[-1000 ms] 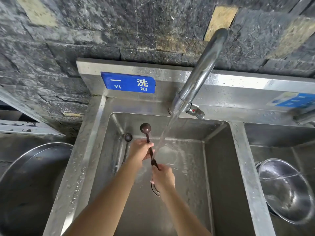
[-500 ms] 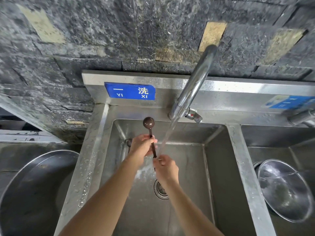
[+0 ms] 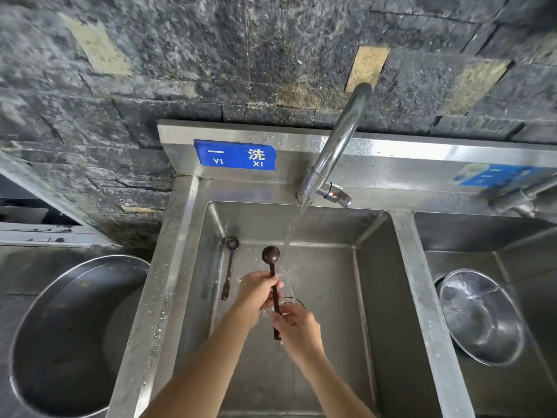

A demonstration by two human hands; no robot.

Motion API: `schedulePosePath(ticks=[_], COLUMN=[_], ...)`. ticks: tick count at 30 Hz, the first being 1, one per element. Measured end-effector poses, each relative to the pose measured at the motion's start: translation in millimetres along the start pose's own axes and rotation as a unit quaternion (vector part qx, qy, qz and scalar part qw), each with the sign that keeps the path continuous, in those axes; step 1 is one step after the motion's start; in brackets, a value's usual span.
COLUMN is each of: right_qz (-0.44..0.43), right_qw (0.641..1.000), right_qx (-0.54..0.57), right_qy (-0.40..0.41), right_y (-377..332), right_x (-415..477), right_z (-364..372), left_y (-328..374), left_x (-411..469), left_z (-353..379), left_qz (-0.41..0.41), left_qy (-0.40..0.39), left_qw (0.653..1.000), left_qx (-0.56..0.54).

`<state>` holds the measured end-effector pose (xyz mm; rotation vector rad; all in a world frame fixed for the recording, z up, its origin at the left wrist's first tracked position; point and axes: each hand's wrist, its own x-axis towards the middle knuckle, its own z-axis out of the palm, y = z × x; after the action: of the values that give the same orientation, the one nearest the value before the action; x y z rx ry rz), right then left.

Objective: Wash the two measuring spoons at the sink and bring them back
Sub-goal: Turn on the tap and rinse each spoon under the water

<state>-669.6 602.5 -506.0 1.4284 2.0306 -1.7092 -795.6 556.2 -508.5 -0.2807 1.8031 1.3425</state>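
Over the steel sink (image 3: 404, 267) I hold a dark brown measuring spoon (image 3: 271, 255), bowl pointing away from me. My left hand (image 3: 256, 292) wraps the upper handle and my right hand (image 3: 297, 327) grips the lower handle. Water runs from the faucet (image 3: 337, 146) just right of the spoon's bowl and onto my hands. The second measuring spoon (image 3: 229, 267) lies flat on the sink floor by the left wall, untouched.
A large steel basin (image 3: 69, 336) sits left of the sink. A steel bowl (image 3: 479, 318) lies tilted in the right compartment, under a second faucet (image 3: 518, 197). The drain (image 3: 297, 300) is partly hidden under my hands. A dark stone wall stands behind.
My hands and the spoon have dropped lower into the sink. The second spoon by the left wall, hidden behind my left hand half a second ago, shows fully again.
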Motion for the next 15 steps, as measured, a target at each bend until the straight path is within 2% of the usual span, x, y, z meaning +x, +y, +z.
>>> schedulePosePath(ticks=[9, 15], right_qz=[0.013, 0.029], right_qw=[1.0, 0.999], right_qx=[-0.016, 0.003], right_qy=[-0.001, -0.017], right_y=[6.3, 1.6], right_x=[-35.3, -42.6], right_z=[-5.6, -9.6], left_y=[-16.6, -20.3], left_x=[-23.1, -21.9], left_z=[3.1, 10.3], left_qz=[-0.037, -0.031], left_qy=[-0.021, -0.028], left_qw=[0.999, 0.999], left_qx=[0.004, -0.018])
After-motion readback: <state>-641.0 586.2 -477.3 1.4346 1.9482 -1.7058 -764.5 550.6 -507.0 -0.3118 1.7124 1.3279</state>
